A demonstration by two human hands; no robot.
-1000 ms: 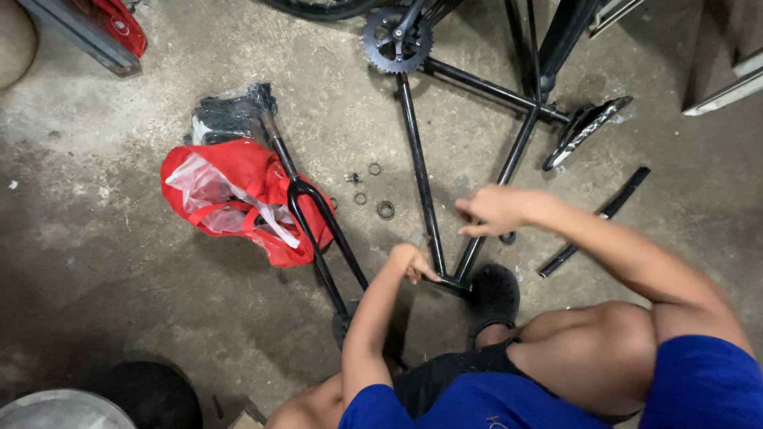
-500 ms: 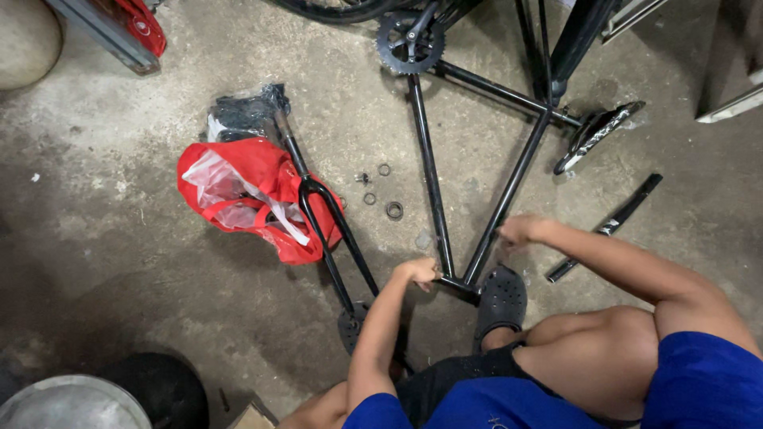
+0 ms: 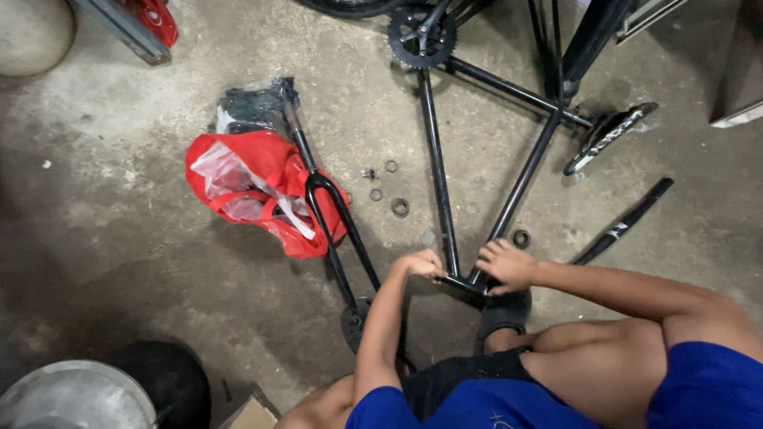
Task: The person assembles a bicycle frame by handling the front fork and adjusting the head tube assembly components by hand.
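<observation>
— What are the hands on?

— Both are at the near end of the black bicycle frame (image 3: 435, 171), which lies flat on the concrete floor (image 3: 143, 262). Two of its tubes run down from the chainring (image 3: 422, 36) and from the joint by the saddle (image 3: 608, 135), and they meet in a short head tube right in front of the person's knees.

— And the left hand?

— The left hand (image 3: 421, 264) is curled up at the left end of that short tube, fingers folded in, touching it. Whether it pinches some small part there I cannot tell; the knuckles cover it.

— The right one?

— The right hand (image 3: 506, 266) sits on the other end, fingers bent and loosely closed over the tube, thumb side toward the frame. It looks like a light grasp, not a tight fist.

— Anything close by?

— A black fork (image 3: 330, 214) lies just left of the left forearm, across a red plastic bag (image 3: 238, 187). Several small rings (image 3: 400, 207) are scattered between the fork and the frame, one more ring (image 3: 521, 238) just beyond the right hand. A black bar (image 3: 628, 222) lies further right, well apart
</observation>
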